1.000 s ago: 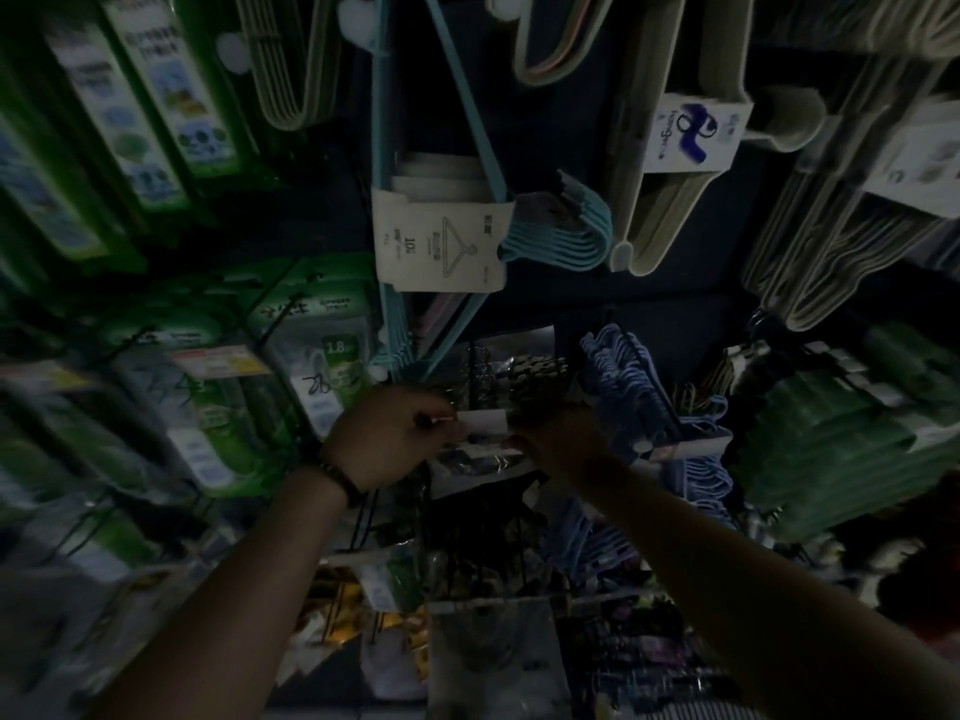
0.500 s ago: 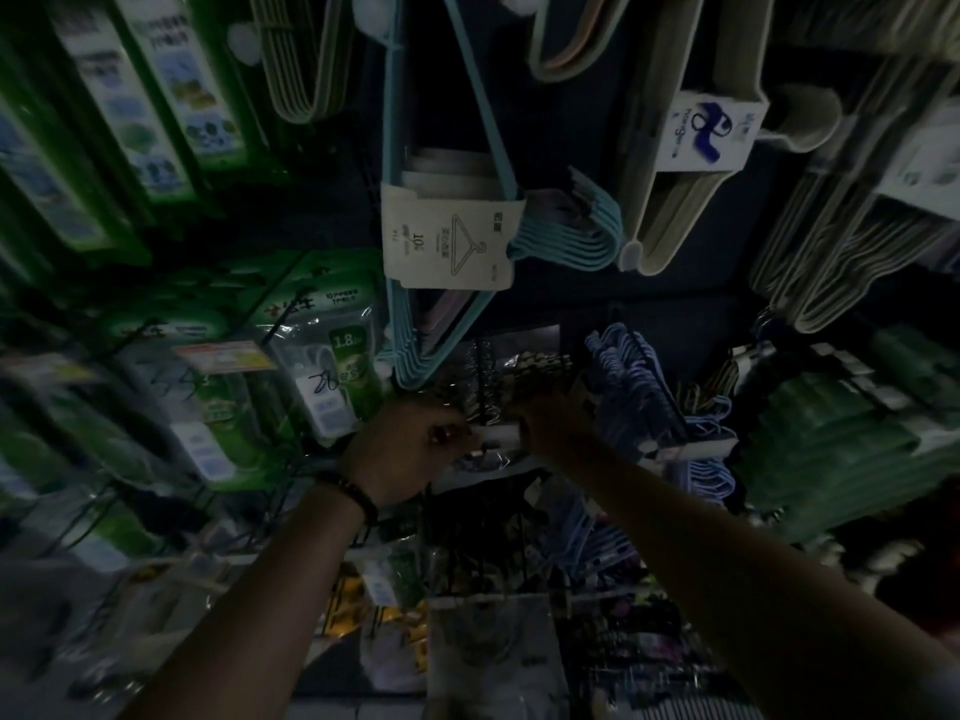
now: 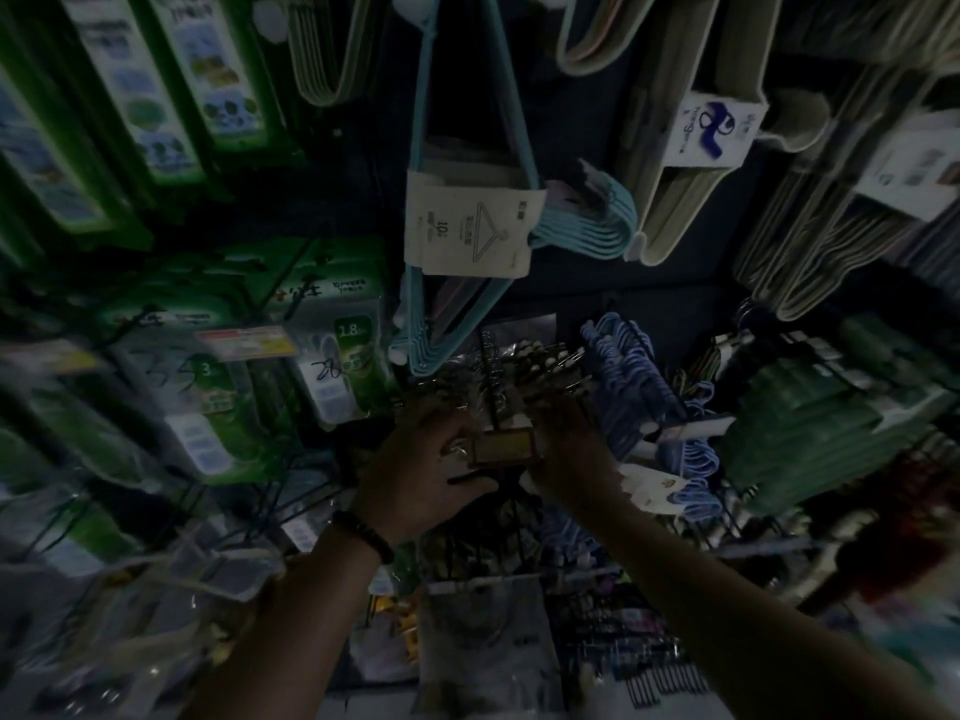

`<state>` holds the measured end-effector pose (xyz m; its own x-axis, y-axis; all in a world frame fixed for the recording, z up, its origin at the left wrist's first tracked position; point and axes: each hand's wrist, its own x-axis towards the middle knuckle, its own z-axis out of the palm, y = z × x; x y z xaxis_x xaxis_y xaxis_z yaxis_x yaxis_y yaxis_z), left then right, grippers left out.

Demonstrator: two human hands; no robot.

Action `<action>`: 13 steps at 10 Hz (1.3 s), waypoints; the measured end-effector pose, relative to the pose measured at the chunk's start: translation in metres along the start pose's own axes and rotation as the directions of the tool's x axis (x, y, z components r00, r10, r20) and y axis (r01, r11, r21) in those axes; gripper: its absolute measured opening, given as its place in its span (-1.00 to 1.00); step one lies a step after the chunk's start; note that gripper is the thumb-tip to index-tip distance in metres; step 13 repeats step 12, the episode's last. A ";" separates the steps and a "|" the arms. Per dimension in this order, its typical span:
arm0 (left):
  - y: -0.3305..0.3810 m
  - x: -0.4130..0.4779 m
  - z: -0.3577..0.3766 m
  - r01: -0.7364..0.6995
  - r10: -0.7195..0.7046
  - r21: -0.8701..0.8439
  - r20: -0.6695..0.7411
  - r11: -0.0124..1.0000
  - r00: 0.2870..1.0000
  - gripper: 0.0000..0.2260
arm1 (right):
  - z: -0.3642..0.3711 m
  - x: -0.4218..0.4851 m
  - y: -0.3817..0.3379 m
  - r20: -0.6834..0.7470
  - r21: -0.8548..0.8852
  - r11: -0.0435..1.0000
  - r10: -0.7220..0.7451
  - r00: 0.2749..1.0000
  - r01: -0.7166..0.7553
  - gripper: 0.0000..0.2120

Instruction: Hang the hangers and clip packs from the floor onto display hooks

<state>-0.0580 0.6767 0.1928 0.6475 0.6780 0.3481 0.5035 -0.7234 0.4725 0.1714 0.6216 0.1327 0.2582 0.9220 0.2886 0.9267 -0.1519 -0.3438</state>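
Head view showed two hands at frame centre: left hand [image 3: 421, 472] and right hand [image 3: 569, 452] both pinched one clip pack [image 3: 501, 445].

We see two bare forearms [image 3: 291, 615]; a dark beaded bracelet [image 3: 363, 535] circles the wrist behind the left hand [image 3: 421, 475].

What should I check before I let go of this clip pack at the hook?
1. Left hand grips the clip pack: ok.
2. Right hand grips its other side: ok.
3. Header hole threaded onto the display hook: cannot tell, too dark.
4. Header card faces outward: ok.
5. Blue hangers on the right free of the pack: cannot tell.
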 end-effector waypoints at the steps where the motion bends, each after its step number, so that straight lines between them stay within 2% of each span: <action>1: 0.001 -0.011 0.009 -0.022 0.021 -0.016 -0.027 1.000 0.999 -0.55 | 0.001 -0.013 -0.005 0.127 -0.009 0.997 0.074 0.989 -0.073 -0.44; 2: -0.006 -0.016 0.018 0.089 -0.099 -0.179 -0.050 0.980 0.994 -0.62 | -0.004 -0.020 -0.016 0.158 0.099 0.976 0.179 0.971 -0.196 -0.50; 3: -0.025 -0.024 0.024 0.136 -0.148 -0.289 -0.019 0.947 0.989 -0.62 | 0.000 -0.031 -0.023 0.146 0.115 0.967 0.209 0.967 -0.226 -0.54; 4: -0.054 -0.018 0.027 0.179 -0.180 -0.048 -0.018 0.983 0.983 -0.45 | 0.003 -0.028 -0.026 0.153 0.021 0.981 0.187 0.970 -0.193 -0.38; 5: -0.077 -0.005 0.032 0.205 -0.253 0.264 0.162 0.943 0.954 -0.22 | 0.004 -0.006 -0.016 0.245 -0.093 0.979 0.200 0.949 -0.183 -0.04; 6: -0.084 -0.002 0.038 0.217 -0.291 0.271 0.274 0.938 0.917 -0.19 | 0.007 0.014 0.002 0.345 -0.140 0.979 0.189 0.919 -0.148 0.07; 7: -0.086 -0.011 0.040 0.253 -0.351 0.306 0.328 0.918 0.877 -0.17 | 0.005 0.022 0.009 0.374 -0.100 0.986 0.163 0.913 -0.136 0.09; 8: -0.084 -0.024 0.040 0.317 -0.367 0.203 0.304 0.926 0.879 -0.16 | 0.003 0.009 0.012 0.323 -0.066 0.992 0.124 0.938 -0.109 0.04; 9: -0.064 -0.037 0.030 0.304 -0.352 0.224 0.222 0.926 0.909 -0.29 | -0.008 -0.026 0.011 0.257 0.076 0.986 0.127 0.958 -0.151 -0.10; 10: 0.007 -0.069 0.008 0.333 -0.353 0.176 0.105 0.927 0.930 -0.50 | -0.034 -0.078 0.005 0.214 0.146 0.982 0.089 0.973 -0.122 -0.41; 11: 0.071 -0.124 -0.001 0.373 -0.373 0.095 -0.014 0.923 0.928 -0.68 | -0.067 -0.153 0.010 0.209 0.235 0.972 -0.029 0.977 -0.021 -0.66; 12: 0.117 -0.212 0.015 0.473 -0.470 0.000 0.106 0.881 0.876 -0.88 | -0.074 -0.235 0.030 0.248 0.221 0.975 -0.055 0.967 -0.002 -0.77; 13: 0.117 -0.212 0.015 0.473 -0.470 0.000 0.106 0.881 0.876 -0.88 | -0.074 -0.235 0.030 0.248 0.221 0.975 -0.055 0.967 -0.002 -0.77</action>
